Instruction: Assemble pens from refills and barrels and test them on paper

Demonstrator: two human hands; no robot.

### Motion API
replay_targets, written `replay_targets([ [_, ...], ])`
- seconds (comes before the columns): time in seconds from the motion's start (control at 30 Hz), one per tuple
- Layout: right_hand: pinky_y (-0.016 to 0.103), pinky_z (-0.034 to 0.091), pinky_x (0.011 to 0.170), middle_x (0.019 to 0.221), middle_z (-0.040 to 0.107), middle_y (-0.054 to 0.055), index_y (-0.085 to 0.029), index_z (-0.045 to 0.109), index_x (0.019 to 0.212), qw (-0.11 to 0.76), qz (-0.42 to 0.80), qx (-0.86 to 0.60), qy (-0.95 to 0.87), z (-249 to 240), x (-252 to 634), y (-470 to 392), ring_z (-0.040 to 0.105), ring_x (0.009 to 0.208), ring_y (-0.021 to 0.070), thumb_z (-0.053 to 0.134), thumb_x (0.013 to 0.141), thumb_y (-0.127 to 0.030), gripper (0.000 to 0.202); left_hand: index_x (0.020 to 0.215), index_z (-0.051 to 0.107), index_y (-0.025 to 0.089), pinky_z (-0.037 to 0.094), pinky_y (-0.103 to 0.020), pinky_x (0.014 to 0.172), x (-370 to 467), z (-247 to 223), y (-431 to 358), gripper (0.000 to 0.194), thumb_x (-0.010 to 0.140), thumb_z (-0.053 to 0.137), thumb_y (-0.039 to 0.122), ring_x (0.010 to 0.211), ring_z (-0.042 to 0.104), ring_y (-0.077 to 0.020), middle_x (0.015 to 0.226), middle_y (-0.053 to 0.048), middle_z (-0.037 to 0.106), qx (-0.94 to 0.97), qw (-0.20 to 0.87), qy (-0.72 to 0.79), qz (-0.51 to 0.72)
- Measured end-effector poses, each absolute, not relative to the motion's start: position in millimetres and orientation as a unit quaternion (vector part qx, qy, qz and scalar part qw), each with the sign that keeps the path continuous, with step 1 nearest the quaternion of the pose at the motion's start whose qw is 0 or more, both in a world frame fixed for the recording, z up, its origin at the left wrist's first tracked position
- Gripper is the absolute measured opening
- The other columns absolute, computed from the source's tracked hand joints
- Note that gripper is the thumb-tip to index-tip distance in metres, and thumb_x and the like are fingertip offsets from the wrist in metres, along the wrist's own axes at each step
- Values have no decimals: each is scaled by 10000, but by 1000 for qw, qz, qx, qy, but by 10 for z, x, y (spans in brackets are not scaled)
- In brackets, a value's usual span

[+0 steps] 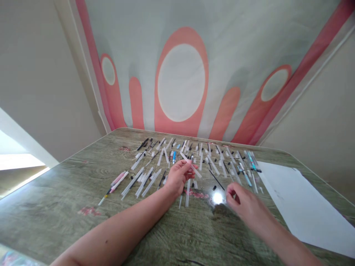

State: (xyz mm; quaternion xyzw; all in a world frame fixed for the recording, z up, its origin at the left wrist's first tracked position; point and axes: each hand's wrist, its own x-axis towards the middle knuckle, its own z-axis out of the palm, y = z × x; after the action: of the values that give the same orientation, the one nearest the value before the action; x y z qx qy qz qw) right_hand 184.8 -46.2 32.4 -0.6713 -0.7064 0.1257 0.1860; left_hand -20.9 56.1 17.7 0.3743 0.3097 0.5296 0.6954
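My left hand (179,176) pinches a translucent pen barrel (196,171), which slants down to the right over the middle of the table. To its right, my right hand (239,197) hovers with curled fingers; whether anything small sits between them is hidden. A thin black refill (216,179) and a small black cap (214,187) lie just left of my right hand. Below my left hand, another clear barrel (188,197) rests on the wood. Rows of pen parts spread behind both hands, with a blue pen piece (174,157) among them.
The wood-patterned table (69,184) has pink flower prints. White paper sheets (302,203) lie at the right. Pink and yellow-black pens (119,181) are at the left. A patterned backdrop (222,48) stands behind the far edge.
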Motion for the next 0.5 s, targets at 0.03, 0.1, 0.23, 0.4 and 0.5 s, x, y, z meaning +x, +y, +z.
replay_targets([
  [0.03, 237, 382, 535, 651, 559, -26, -231, 452, 775, 213, 154, -651, -713, 318, 1861, -483, 536, 569, 141, 407, 855, -303, 117, 854, 530, 131, 489, -189, 560, -215, 180, 576, 212, 783, 637, 299, 585, 566, -67, 870, -82, 657, 351, 707, 308, 531],
  [0.1, 232, 396, 553, 658, 517, -32, -231, 437, 807, 252, 190, -621, -718, 268, 1869, -523, 513, 585, 134, 379, 884, -322, 132, 856, 532, 128, 505, -196, 583, -227, 182, 601, 175, 786, 635, 251, 610, 586, -74, 899, -93, 658, 315, 726, 304, 531],
  [0.23, 242, 393, 575, 685, 485, -32, -228, 420, 830, 283, 206, -608, -713, 115, 1867, -558, 486, 597, 131, 367, 906, -340, 145, 868, 535, 124, 523, -207, 606, -243, 173, 617, 119, 805, 609, 192, 631, 605, -82, 925, -98, 657, 283, 742, 291, 533],
  [0.4, 243, 387, 579, 686, 479, -36, -227, 421, 832, 284, 204, -601, -719, 60, 1887, -540, 480, 599, 129, 383, 905, -335, 137, 854, 533, 121, 527, -203, 598, -241, 171, 615, 82, 814, 591, 164, 612, 603, -78, 906, -94, 659, 274, 742, 290, 539],
  [0.5, 244, 386, 578, 681, 482, -36, -227, 428, 830, 276, 195, -605, -721, 71, 1894, -531, 482, 596, 130, 384, 905, -330, 134, 851, 533, 122, 529, -205, 597, -238, 166, 622, 83, 811, 594, 161, 609, 606, -81, 904, -94, 660, 273, 743, 290, 537],
])
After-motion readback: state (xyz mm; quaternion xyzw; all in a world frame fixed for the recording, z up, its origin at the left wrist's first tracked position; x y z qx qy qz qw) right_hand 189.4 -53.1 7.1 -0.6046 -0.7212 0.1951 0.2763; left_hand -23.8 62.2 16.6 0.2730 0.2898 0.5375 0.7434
